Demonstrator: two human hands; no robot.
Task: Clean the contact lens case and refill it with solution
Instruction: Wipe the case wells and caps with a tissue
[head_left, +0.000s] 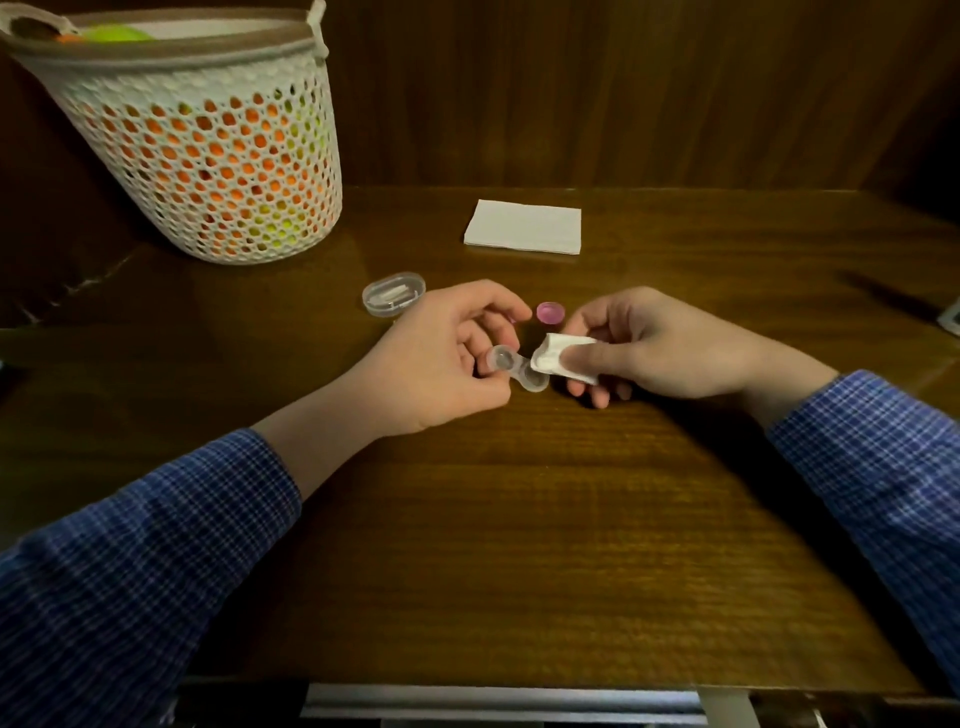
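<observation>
Clear uncapped lens case (517, 370) pinched by left hand (441, 358); right hand (654, 348) grips tissue (563, 358).

Both sleeves (156, 545) blue-white small check, long, cuffs ending above bare wrists.

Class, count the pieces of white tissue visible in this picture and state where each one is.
2: a folded tissue lying on the table's far side, and a small tissue piece pinched in the right hand, at the lens case.

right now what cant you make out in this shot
Head view only:
- Lens case: its right well is covered by the tissue; whether it is wet or clean cannot be told.
- Second cap: only a pink cap shows clearly.
- Basket: contents blurred by mesh.
- Solution bottle: none in view.
</observation>
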